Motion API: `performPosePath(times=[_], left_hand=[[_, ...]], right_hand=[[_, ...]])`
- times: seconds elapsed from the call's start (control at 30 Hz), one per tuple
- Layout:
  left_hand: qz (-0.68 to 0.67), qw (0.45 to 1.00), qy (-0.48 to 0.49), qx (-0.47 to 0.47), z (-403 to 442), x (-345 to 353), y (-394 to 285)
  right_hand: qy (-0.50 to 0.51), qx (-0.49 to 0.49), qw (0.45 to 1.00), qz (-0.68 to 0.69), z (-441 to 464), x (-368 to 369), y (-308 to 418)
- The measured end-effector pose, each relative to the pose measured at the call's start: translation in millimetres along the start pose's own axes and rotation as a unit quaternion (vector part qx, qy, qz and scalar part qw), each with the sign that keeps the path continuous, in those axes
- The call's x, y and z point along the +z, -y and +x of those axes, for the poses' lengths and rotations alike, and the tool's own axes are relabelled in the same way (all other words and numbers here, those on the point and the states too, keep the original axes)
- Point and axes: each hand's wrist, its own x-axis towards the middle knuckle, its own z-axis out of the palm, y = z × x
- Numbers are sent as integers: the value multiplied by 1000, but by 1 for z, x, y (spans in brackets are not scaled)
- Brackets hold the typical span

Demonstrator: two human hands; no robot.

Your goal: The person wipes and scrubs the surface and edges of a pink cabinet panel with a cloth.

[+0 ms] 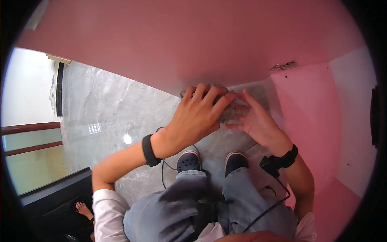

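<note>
A rough grey chunk that looks like stone or broken concrete (229, 114) is below me, close to the lower edge of a large pink panel (193, 44). My left hand (197, 111) lies over it from above, fingers curled across its top, and hides much of it. To its right, my right hand (260, 125) is open with the fingers apart. Its fingertips are close to the chunk's right side; whether they touch it I cannot tell. Both wrists wear black bands, and a cable runs from the right one.
Glossy grey marbled tiles (109, 105) make up the floor. A pink wall (306, 121) rises at the right, with a damaged metal fitting (284, 65) near the panel's edge. My dark clogs (188, 161) stand just below the hands. At lower left, a dark reflective surface (56, 201) shows a hand.
</note>
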Motion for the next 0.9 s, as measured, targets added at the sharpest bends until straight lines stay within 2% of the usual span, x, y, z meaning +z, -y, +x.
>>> performPosePath(times=[0.07,0.17,0.2,0.23,0.27,0.3,0.33,0.37,0.4,0.43,0.47,0.5,0.53,0.57,0.6,0.67,0.73,0.77,0.83,0.9], left_hand=[[20,999,-9,34,10,-19,-9],[1,997,-31,64,26,-37,-21],[-72,997,-27,31,31,-40,-28],[-145,989,-22,-1,34,-42,-32],[-147,989,-26,4,34,-44,-33],[-216,974,-59,16,32,-44,-35],[-285,954,-89,26,30,-43,-34],[-289,953,-91,27,27,-41,-30],[-265,955,-114,65,22,-39,-24],[-239,956,-136,99,17,-38,-18],[-241,956,-139,93,13,-38,-14],[-190,964,-146,115,11,-39,-11],[-137,969,-152,138,10,-39,-10],[-136,969,-153,138,10,-37,-8],[-119,963,-179,164,10,-33,-7],[-100,954,-203,195,13,-33,-9],[-59,939,-254,223,14,-39,-14],[-61,940,-252,222,16,-42,-14],[-18,932,-308,193,26,-48,-7],[-18,929,-320,183,37,-44,5]], right_hand=[[133,78,987,37,-14,3,18],[172,99,980,27,-39,29,39],[167,96,981,24,-39,29,41],[128,49,990,11,-36,27,43],[89,0,996,-2,-33,26,47],[84,-4,996,-3,-35,23,54],[70,-12,996,-62,-40,18,63],[55,-17,991,-122,-45,12,69],[53,-13,991,-126,-49,3,65],[60,-114,968,-215,-53,-8,56],[68,-212,928,-299,-55,-5,52],[71,-205,928,-303,-57,-1,54],[95,-146,972,-161,-60,7,57],[112,-88,990,-12,-62,16,59],[111,-90,990,-9,-64,17,56],[136,-32,989,42,-66,19,52],[141,-66,988,23,-60,36,57],[142,-92,986,9,-57,45,60],[119,-88,989,9,-49,58,75],[95,-84,992,8,-38,67,81]])
